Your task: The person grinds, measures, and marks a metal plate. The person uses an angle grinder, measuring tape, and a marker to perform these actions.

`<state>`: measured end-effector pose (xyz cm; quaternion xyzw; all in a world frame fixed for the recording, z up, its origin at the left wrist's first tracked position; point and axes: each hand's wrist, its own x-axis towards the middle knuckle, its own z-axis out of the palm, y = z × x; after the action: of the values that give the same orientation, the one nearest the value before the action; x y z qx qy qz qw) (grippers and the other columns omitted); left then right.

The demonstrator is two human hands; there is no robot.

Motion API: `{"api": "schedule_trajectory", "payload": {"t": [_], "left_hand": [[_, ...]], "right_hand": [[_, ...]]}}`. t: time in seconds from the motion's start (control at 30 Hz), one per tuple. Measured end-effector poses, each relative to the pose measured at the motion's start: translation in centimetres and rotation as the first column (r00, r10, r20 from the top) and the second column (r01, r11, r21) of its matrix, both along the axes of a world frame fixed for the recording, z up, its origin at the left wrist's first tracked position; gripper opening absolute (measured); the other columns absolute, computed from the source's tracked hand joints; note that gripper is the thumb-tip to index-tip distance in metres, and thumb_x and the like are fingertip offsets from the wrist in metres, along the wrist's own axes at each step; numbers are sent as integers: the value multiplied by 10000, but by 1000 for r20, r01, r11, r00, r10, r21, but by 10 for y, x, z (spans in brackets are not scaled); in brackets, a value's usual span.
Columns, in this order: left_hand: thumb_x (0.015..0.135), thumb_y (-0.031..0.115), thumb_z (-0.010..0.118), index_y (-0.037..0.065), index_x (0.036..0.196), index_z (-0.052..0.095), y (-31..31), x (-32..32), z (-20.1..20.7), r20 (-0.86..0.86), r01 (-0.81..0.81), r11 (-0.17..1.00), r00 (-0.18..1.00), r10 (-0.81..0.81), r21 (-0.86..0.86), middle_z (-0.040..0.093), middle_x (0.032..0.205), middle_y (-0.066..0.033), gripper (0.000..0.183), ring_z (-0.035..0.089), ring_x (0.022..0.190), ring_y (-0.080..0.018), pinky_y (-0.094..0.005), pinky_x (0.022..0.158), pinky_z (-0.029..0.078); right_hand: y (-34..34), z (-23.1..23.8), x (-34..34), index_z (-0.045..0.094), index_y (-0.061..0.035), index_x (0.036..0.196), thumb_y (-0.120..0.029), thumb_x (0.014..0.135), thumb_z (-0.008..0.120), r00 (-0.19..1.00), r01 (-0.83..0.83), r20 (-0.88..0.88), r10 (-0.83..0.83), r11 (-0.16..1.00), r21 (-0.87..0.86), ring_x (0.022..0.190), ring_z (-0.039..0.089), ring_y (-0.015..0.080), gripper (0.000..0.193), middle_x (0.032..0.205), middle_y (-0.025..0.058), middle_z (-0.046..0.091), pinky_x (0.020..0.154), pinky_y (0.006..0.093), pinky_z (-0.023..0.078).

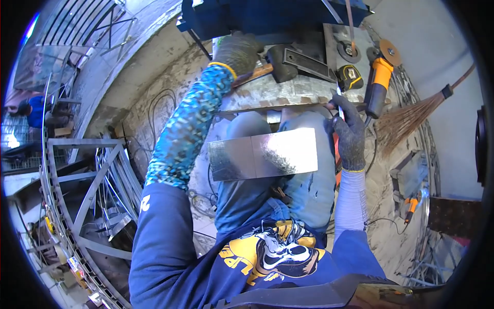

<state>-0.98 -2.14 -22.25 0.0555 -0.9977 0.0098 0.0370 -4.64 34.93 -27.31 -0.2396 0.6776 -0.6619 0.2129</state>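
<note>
A shiny rectangular metal sheet (280,153) lies across my thighs, with a thin line across it left of its middle. My right hand (350,135), in a dark glove, is closed around a slim, pale pen-like tool (339,106) at the bench's front edge. My left hand (237,53), in a grey-green glove with a yellow cuff, rests at the bench's left end, against the dark blue metal piece (267,19). Its fingers are blurred and partly hidden. Just beside it is the wooden handle of a hammer (282,64) with a black head.
On the metal bench (298,98) lie a dark rectangular frame (309,64), a yellow-black tape measure (350,78) and a grey disc (348,50). An orange angle grinder (382,77) stands at the right, near a broom (411,116). Welded metal frames (85,141) stand at the left.
</note>
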Motion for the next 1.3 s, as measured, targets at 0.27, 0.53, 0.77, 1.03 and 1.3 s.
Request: {"api": "schedule_trajectory", "payload": {"t": [0.27, 0.53, 0.77, 1.03, 1.3], "left_hand": [[926, 368, 713, 178, 1166, 831, -24, -32, -45, 220, -30, 996, 975, 12, 79, 728, 1240, -154, 328, 656, 1195, -356, -507, 1035, 521], [903, 292, 742, 160, 1135, 828, -30, -19, -53, -17, 99, 984, 995, -97, 148, 721, 1176, -166, 280, 658, 1139, -384, -484, 1026, 525], [911, 244, 761, 79, 1157, 794, -52, -9, -50, -50, 27, 924, 999, -8, 381, 747, 1163, -184, 298, 687, 1158, -384, -469, 1026, 557], [924, 170, 733, 81, 1422, 649, -50, 14, -40, -30, -83, 900, 994, 106, 429, 660, 1377, -231, 513, 628, 1283, -443, -502, 1105, 530], [891, 124, 706, 84, 1393, 667, -46, 24, -40, 42, -6, 985, 999, -2, 173, 573, 1474, -250, 505, 558, 1371, -460, -505, 1173, 469]], "right_hand": [[-17, 9, 20, 702, -2, 1203, -11, 945, 597, 941, 138, -322, -108, 988, 70, 979, 665, 200, 279, 1123, 102, 715, 911, 340, 528], [-23, 3, 22, 706, -7, 1164, 7, 946, 612, 929, 145, -355, -102, 985, 96, 1070, 668, 208, 238, 1140, 91, 717, 967, 326, 510], [-20, 0, 20, 697, 10, 1143, -7, 940, 598, 886, 172, -455, -90, 975, 142, 1018, 675, 273, 227, 1110, 148, 702, 928, 365, 524], [-30, 3, 21, 700, 10, 1142, 10, 923, 609, 882, 181, -464, -85, 969, 168, 1020, 678, 254, 237, 1092, 131, 710, 936, 358, 522], [-34, 8, 21, 697, 11, 1119, 23, 908, 602, 873, 189, -476, -107, 974, 126, 998, 658, 208, 231, 1061, 105, 698, 919, 330, 511]]}}
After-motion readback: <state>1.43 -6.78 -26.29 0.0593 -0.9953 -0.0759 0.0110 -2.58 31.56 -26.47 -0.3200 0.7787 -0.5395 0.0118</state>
